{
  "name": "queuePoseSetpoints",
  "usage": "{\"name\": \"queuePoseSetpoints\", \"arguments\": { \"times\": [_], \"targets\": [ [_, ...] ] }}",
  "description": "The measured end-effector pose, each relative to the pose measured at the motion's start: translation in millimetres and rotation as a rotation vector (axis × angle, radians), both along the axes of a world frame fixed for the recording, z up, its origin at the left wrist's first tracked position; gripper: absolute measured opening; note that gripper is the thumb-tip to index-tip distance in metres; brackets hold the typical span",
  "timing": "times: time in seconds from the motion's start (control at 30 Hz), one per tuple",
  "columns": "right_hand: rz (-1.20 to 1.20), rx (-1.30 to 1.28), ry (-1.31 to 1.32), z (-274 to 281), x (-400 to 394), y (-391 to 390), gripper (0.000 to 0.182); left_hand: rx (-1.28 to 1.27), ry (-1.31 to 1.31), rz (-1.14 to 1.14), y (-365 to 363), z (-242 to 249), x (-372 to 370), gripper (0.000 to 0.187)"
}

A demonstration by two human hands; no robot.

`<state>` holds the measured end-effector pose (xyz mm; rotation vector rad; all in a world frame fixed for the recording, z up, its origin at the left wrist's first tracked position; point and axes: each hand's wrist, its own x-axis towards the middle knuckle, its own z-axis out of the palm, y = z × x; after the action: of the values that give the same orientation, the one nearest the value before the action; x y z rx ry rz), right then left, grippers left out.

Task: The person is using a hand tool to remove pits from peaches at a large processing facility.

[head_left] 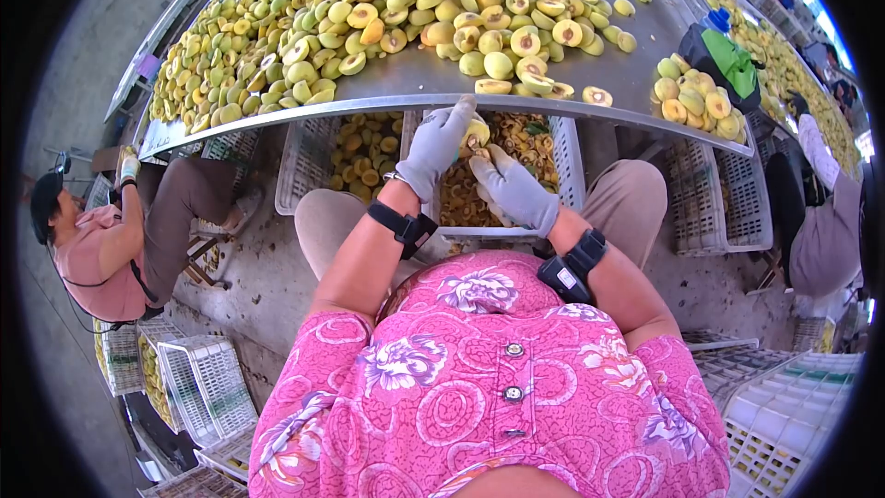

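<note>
In my gloved left hand is a yellow-green fruit half, gripped between thumb and fingers just below the table's front edge. My gloved right hand is closed, its fingertips close against the underside of that fruit. Whatever it pinches is too small or hidden to name. Both hands are above a white crate with brown and orange fruit scraps inside. On the metal table in front lies a large heap of halved yellow-green fruit, several showing brown centres.
Left of the scrap crate stands another crate holding fruit halves. A separate fruit pile lies at the table's right corner, near a dark bag with green cloth. A person in pink sits at left. Stacked crates stand behind.
</note>
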<state>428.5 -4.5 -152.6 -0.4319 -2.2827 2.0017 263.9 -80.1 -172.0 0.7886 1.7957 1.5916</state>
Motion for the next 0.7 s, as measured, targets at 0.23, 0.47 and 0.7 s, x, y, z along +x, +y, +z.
{"name": "queuePoseSetpoints", "arguments": {
  "times": [0.23,0.47,0.7],
  "targets": [
    [-0.006,-0.363,-0.056,21.5,0.5,-7.4,0.018,0.095,-0.074,0.123,3.0,1.9,14.2,0.053],
    [-0.051,-0.403,-0.030,3.3,0.9,-3.3,0.023,-0.137,0.242,0.002,4.0,15.0,14.5,0.049],
    [-0.022,-0.503,-0.037,14.0,5.2,-10.4,0.024,0.413,-0.356,0.164,8.2,14.8,36.3,0.046]
  ]
}}
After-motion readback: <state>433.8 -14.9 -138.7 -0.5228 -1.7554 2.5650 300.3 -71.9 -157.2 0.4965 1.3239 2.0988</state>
